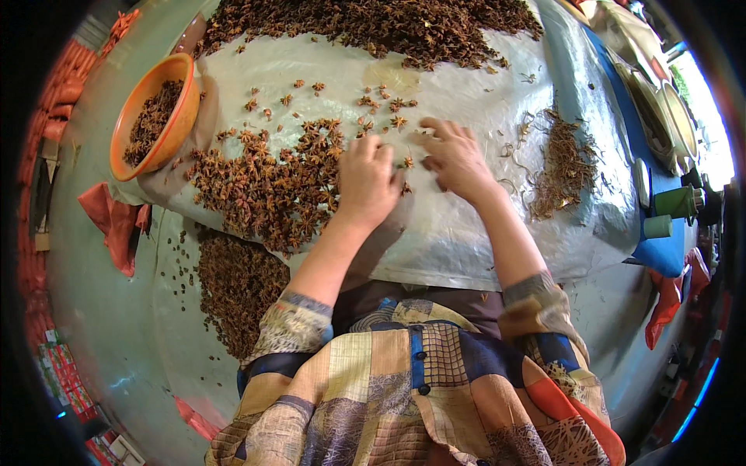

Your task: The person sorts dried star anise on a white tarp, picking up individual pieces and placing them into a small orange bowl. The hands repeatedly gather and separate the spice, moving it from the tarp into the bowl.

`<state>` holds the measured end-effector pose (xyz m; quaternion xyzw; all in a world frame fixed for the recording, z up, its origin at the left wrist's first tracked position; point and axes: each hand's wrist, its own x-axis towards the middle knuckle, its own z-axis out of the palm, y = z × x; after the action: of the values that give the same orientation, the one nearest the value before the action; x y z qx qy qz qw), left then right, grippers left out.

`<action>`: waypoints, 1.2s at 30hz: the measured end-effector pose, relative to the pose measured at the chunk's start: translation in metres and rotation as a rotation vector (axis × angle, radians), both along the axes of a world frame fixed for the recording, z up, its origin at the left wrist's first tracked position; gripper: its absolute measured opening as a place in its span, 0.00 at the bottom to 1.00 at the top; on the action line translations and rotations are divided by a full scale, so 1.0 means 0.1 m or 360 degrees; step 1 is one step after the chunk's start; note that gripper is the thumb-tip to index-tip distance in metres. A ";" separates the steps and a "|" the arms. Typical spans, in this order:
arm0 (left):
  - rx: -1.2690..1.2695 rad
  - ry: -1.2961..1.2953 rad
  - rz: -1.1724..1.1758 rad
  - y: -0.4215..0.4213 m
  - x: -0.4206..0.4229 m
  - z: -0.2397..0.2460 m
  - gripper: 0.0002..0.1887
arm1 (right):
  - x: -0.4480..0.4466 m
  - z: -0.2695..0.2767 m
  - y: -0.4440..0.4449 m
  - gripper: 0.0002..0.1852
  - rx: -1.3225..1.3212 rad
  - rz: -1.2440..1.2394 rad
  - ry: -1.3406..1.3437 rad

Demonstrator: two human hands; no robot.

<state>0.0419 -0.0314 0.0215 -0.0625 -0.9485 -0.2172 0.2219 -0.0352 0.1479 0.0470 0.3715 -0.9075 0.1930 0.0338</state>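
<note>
My left hand (pixel 371 180) rests low over the plastic sheet (pixel 449 233), fingers curled down at the right edge of a spread of star anise pods (pixel 274 186); whether it holds a pod is hidden. My right hand (pixel 454 154), slightly blurred, hovers over the sheet just to the right, its fingers spread and no pod visible in them. One star anise pod (pixel 408 162) lies between the two hands. Loose pods (pixel 398 121) are scattered beyond them. A large heap of darker star anise (pixel 361 23) covers the far side.
An orange plastic bowl (pixel 189 116) of star anise stands at the left. Thin stems lie in a pile (pixel 562 163) at the right. More star anise (pixel 239 291) lies on the floor at lower left. A green cup (pixel 670 203) stands at the right edge.
</note>
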 end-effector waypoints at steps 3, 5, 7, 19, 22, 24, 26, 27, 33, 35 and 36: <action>-0.0177 -0.0098 -0.0039 0.12 -0.22 -0.13 0.12 | -0.23 -0.25 -0.16 0.12 0.0222 0.0220 0.0120; -0.0293 -0.0269 -0.0055 0.11 -0.31 -0.23 0.10 | -0.29 -0.28 -0.16 0.09 0.0292 0.0248 0.0080; -0.0192 -0.0154 -0.0131 0.08 -0.31 -0.24 0.09 | -0.25 -0.26 -0.15 0.06 0.0291 0.0196 0.0094; 0.0316 0.0094 -0.0064 -0.06 0.06 -0.06 0.04 | 0.44 0.26 0.83 0.17 -0.0485 -0.0789 -0.0182; 0.0537 -0.0001 -0.0274 0.32 0.08 0.09 0.06 | 0.50 0.26 0.44 0.19 -0.0587 -0.0431 -0.0329; 0.0586 0.0059 -0.0367 0.44 0.11 0.09 0.05 | 0.50 0.18 0.34 0.14 -0.0453 -0.0164 -0.0199; 0.0676 0.0008 -0.0422 0.47 0.17 0.12 0.06 | 0.50 0.15 0.36 0.11 -0.0356 -0.0096 -0.0185; 0.0689 0.0003 -0.0433 0.49 0.21 0.12 0.06 | 0.53 0.14 0.37 0.10 -0.0304 -0.0063 -0.0184; 0.0418 -0.0336 0.0074 0.14 0.12 -0.14 0.07 | 0.95 0.08 0.29 0.05 -0.0167 -0.0119 0.0168; -0.0228 -0.0059 0.0098 0.16 0.07 0.02 0.11 | 0.51 -0.15 0.81 0.04 -0.0640 -0.0516 0.0226; -0.0228 -0.0108 0.0012 0.23 -0.03 0.02 0.14 | 0.35 -0.11 1.01 0.09 -0.0149 -0.0837 0.0449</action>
<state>0.0387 -0.0082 0.0235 -0.0671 -0.9688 -0.1501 0.1854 -0.0001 0.2493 0.0359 0.1449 -0.9491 0.1658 0.2254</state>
